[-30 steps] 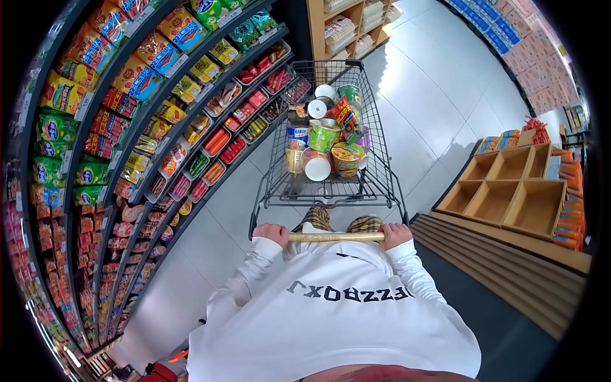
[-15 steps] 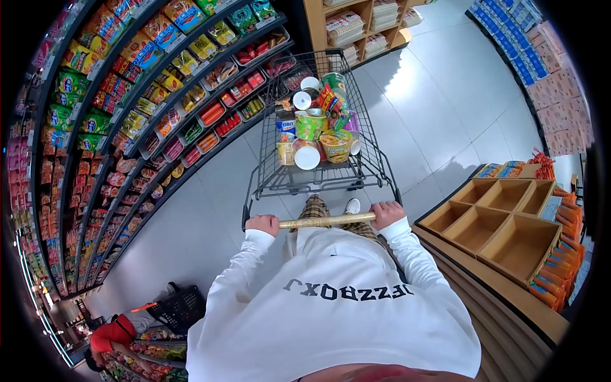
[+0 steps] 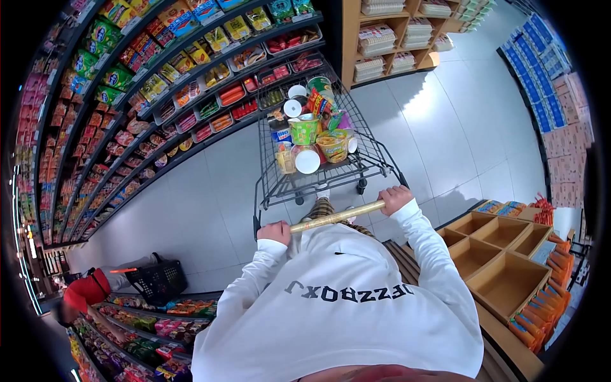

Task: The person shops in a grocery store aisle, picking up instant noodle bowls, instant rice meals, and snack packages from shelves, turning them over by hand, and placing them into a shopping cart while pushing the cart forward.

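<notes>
My left hand [image 3: 274, 233] is wrapped round the left end of the cart handle [image 3: 337, 217]. Round the right end of the same bar my right hand [image 3: 396, 198] is closed. The wire cart [image 3: 375, 153] stands in front of me, its handle tilted up towards the right. Inside it lie several goods: a green cup [image 3: 303, 130], a yellow-green noodle bowl [image 3: 333, 146], a red packet [image 3: 318, 102], a blue-labelled container [image 3: 280, 135] and white-lidded tubs, one of them [image 3: 307, 162] nearest me.
Curved snack shelves [image 3: 143, 79] run along the left, near the cart's front. A wooden shelf [image 3: 348, 44] stands ahead. Stacked boxes [image 3: 563, 153] and a wooden display bin [image 3: 506, 280] are on the right. At the lower left, a person in red [image 3: 86, 290] bends beside a black basket [image 3: 159, 280].
The view and cart have turned relative to the shelves. The handle has gone from nearly level to tilted, with both hands still round it. The person in red and the basket have come into view.
</notes>
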A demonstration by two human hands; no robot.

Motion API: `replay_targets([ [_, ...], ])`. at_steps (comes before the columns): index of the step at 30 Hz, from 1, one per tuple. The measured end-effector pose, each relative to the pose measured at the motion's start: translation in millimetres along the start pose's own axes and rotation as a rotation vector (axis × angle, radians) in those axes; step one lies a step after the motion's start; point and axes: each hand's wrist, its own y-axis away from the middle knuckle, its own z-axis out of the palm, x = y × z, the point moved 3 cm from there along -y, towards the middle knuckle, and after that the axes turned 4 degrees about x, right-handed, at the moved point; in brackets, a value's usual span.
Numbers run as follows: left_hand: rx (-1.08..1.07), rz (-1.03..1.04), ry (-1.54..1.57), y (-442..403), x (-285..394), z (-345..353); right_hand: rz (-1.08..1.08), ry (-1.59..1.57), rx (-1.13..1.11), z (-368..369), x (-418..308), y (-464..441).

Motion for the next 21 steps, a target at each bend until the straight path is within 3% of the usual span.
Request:
replay_targets([
  [16, 0.082, -0.185, 0.138, 35, 19, 5, -0.382, -0.11, 0.046, 31, 31, -125],
  [21, 0.045, -0.359, 0.164, 27, 27, 9, -0.46, -0.129, 0.093, 46, 33, -169],
])
